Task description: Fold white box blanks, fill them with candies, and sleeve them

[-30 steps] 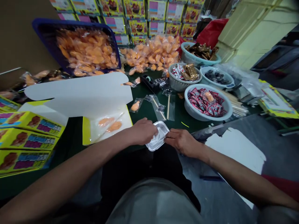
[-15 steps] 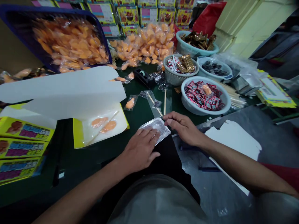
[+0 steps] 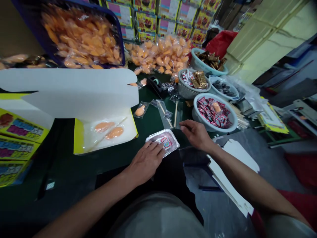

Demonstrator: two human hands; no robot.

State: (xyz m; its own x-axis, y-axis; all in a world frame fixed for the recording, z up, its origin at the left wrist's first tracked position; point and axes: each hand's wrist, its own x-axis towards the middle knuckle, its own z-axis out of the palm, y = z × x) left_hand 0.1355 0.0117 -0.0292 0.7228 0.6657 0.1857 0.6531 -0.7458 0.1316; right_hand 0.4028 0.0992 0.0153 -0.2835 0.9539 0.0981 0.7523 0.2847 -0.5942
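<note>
My left hand (image 3: 148, 159) lies with its fingers stretched over the near left side of a small foil tray (image 3: 175, 141). A red and blue printed sachet (image 3: 165, 142) lies in the tray beside the fingertips. To the right of the tray, my right hand (image 3: 195, 135) is closed, thumb and fingers together, by the lower end of a clear sleeve (image 3: 180, 114) with a wooden stick in it. What those fingers hold, if anything, is hidden. A second sleeved stick (image 3: 165, 114) and a wrapped orange piece (image 3: 140, 110) lie just behind the tray.
At left, an open carton (image 3: 81, 138) holds two orange pieces and a stick. Right of the sleeves stand bowls of red sachets (image 3: 195, 117), gold packets (image 3: 184, 92) and dark pieces (image 3: 234, 97). A blue crate (image 3: 120, 39) and a tape dispenser (image 3: 157, 86) are behind.
A printed sachet now shows in the foil tray. My right hand has moved off the tray's corner toward the sleeved stick. The camera view has tilted and shifted.
</note>
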